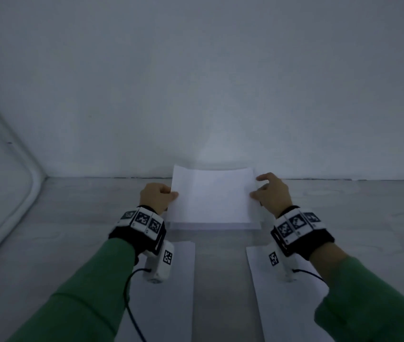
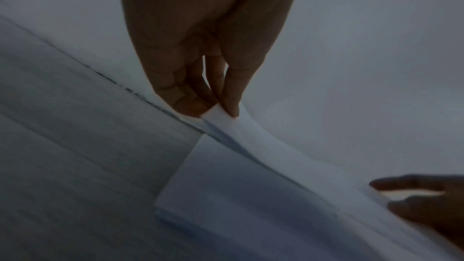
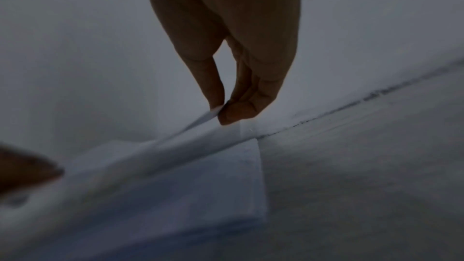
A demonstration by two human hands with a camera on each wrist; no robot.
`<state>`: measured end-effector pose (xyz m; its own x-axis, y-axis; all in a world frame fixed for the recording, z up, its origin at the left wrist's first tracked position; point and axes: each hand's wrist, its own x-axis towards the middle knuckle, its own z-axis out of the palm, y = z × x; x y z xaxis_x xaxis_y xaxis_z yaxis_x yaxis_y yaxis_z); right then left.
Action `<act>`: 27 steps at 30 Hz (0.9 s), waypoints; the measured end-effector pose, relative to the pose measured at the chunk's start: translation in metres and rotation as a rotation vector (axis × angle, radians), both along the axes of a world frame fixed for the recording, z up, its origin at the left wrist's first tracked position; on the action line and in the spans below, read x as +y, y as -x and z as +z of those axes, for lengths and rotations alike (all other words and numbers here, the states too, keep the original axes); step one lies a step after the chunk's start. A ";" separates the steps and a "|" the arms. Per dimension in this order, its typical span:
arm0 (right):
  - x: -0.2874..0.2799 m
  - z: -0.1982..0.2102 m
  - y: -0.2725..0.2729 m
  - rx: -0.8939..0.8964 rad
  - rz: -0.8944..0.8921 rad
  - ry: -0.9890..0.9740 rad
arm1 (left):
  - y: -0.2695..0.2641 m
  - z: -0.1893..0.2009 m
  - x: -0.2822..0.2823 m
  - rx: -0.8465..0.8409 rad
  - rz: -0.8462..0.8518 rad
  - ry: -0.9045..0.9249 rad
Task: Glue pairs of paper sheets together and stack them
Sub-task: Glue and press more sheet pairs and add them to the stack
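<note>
A white paper sheet (image 1: 213, 193) hangs a little above a stack of white sheets (image 1: 214, 225) on the grey table, near the back wall. My left hand (image 1: 157, 196) pinches the sheet's left edge between thumb and fingers (image 2: 220, 110). My right hand (image 1: 271, 191) pinches its right edge, thumb against curled fingers (image 3: 220, 110). The sheet (image 2: 263, 138) sags between the two hands over the stack (image 2: 238, 205). In the right wrist view the same stack (image 3: 213, 186) lies under the held sheet (image 3: 200, 136). No glue is in view.
Two more white sheets lie near me, one on the left (image 1: 168, 292) under my left wrist and one on the right (image 1: 282, 292) under my right wrist. The white wall (image 1: 196, 95) rises just behind the stack. A white rounded frame (image 1: 10, 193) runs along the left.
</note>
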<state>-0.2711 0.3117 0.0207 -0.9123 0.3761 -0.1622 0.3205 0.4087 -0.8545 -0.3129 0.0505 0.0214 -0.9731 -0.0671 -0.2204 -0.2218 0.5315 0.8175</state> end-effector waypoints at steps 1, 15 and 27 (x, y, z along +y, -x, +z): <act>-0.001 -0.005 0.005 -0.019 0.024 -0.064 | 0.006 -0.007 -0.001 -0.006 -0.009 0.042; -0.006 -0.024 0.019 -0.330 0.292 -0.657 | 0.021 -0.034 0.003 -0.069 -0.106 0.339; 0.009 0.008 -0.169 -0.049 0.392 -0.598 | -0.149 -0.013 0.050 -0.070 -0.486 0.001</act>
